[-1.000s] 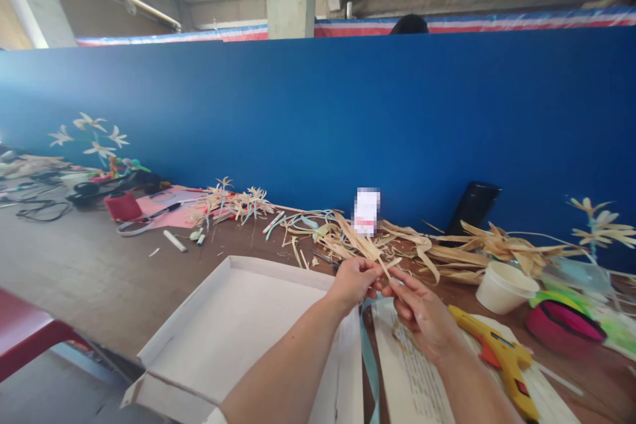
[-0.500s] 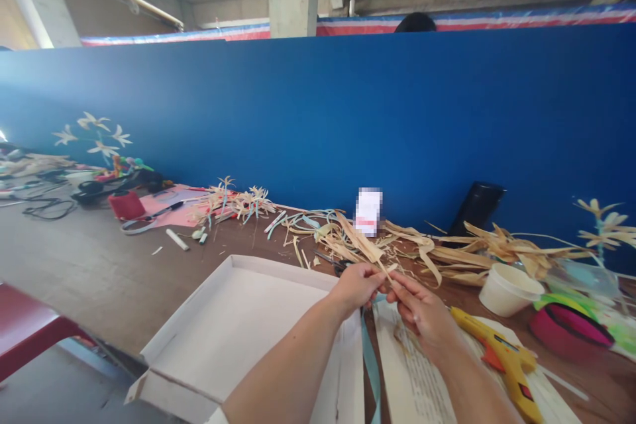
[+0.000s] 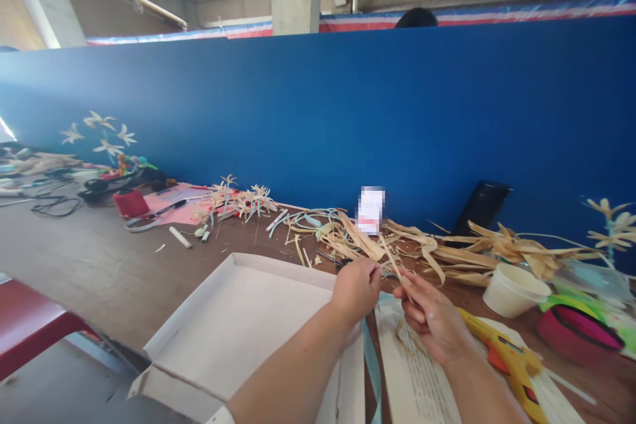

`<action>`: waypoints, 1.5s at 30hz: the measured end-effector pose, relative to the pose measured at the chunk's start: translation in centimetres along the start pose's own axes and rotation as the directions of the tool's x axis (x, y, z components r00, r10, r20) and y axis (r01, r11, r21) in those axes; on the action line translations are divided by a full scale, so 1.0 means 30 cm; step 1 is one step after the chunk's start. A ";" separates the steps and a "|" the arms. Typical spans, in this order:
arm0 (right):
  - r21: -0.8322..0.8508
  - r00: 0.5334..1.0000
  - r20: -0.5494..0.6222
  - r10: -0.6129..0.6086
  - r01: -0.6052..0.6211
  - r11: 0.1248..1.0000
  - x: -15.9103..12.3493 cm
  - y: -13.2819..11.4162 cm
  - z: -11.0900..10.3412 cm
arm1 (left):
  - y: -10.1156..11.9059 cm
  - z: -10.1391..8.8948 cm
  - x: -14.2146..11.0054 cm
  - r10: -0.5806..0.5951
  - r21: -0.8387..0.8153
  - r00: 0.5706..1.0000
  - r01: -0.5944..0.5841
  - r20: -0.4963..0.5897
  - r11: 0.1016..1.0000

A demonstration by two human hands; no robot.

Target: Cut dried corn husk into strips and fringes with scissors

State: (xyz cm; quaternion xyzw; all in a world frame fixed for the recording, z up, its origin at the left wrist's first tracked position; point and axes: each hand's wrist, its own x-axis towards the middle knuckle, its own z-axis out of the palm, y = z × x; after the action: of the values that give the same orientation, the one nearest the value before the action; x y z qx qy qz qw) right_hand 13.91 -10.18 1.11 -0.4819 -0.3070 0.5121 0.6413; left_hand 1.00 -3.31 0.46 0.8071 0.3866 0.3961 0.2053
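Observation:
Over the table, between a white box and a paper sheet, my two hands are close together. My right hand (image 3: 430,318) pinches a narrow strip of dried husk (image 3: 390,256), which points up and away toward the pile. Curled into a fist just left of it is my left hand (image 3: 355,288), its back toward me; what its fingers hold, if anything, is hidden. Loose dried husk strips (image 3: 422,248) lie behind the hands, with dark-handled scissors (image 3: 342,265) partly hidden by the left hand. A light blue ribbon (image 3: 371,361) runs down below the wrists.
An open white cardboard box (image 3: 268,318) stands left of my hands. To the right are a yellow glue gun (image 3: 517,361), a white cup (image 3: 515,290) and a pink container (image 3: 579,331). Husk flowers (image 3: 238,201) lie farther left. A blue partition (image 3: 298,119) bounds the table.
Both hands held the husk strip together before. My left hand has turned and drawn slightly apart, while my right hand keeps the strip, which now shows narrower and tilted differently.

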 end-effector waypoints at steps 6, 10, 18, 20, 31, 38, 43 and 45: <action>0.019 1.000 0.024 0.014 -0.014 1.000 -0.005 -0.006 0.014 | -0.001 -0.022 -0.011 0.196 0.384 0.980 -0.191 0.026 0.903; 0.019 1.000 0.005 0.021 -0.021 1.000 -0.005 -0.005 0.033 | 0.006 -0.031 -0.013 0.236 0.474 0.971 -0.230 0.048 0.850; 0.026 1.000 -0.013 0.021 -0.020 0.999 0.003 0.002 0.035 | 0.031 -0.019 -0.029 0.297 0.465 0.952 -0.299 0.079 0.833; 0.031 0.999 -0.026 0.020 -0.019 0.999 0.006 0.006 0.030 | 0.030 -0.021 -0.031 0.303 0.449 0.951 -0.299 0.064 0.842; 0.028 0.998 -0.060 0.015 -0.013 1.000 0.017 0.009 -0.002 | -0.016 -0.007 -0.002 -0.098 -0.118 0.993 0.105 0.070 0.987; -0.029 1.000 -0.024 0.012 -0.013 1.000 0.008 0.005 0.006 | -0.021 0.001 0.010 -0.223 -0.499 0.895 0.407 0.387 0.765; -0.078 1.000 -0.013 0.005 -0.006 0.997 0.008 0.013 0.003 | -0.007 0.009 0.010 -0.225 -0.569 0.887 0.436 0.404 0.697; -0.103 1.000 0.003 0.008 -0.008 0.995 0.007 0.015 0.003 | -0.003 0.004 0.010 -0.230 -0.556 0.879 0.447 0.417 0.701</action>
State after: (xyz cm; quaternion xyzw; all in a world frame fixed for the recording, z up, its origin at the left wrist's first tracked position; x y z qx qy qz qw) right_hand 13.71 -9.95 0.70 -0.5149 -0.3321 0.4988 0.6130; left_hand 1.17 -3.01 0.48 0.6549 0.3342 0.3232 0.5958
